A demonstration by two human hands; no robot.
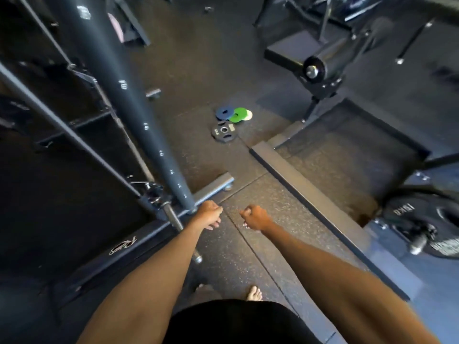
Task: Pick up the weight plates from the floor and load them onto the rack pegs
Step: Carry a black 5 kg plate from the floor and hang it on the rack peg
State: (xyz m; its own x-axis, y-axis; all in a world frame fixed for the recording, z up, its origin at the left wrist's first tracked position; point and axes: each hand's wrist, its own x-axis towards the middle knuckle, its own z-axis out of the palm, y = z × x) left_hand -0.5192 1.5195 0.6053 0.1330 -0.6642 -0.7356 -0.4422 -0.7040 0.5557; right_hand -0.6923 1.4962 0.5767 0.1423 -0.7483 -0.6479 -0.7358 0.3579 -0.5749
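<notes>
Small weight plates lie on the dark rubber floor ahead of me: a black plate (223, 131) nearest, a blue plate (225, 112) behind it, a green plate (238, 115) overlapping it, and a pale plate (249, 115) peeking out on the right. My left hand (209, 214) and my right hand (255, 217) are stretched out low over the floor, well short of the plates. Both are loosely curled with nothing in them. The rack upright (119, 95) rises at my left, and a bare peg (182, 232) sticks out by my left forearm.
A large black plate (427, 219) sits on a peg at the right edge. A barbell sleeve (320, 65) on a stand points toward me at upper right. A raised platform edge (310, 192) runs diagonally across the floor. My bare foot (254, 294) shows below.
</notes>
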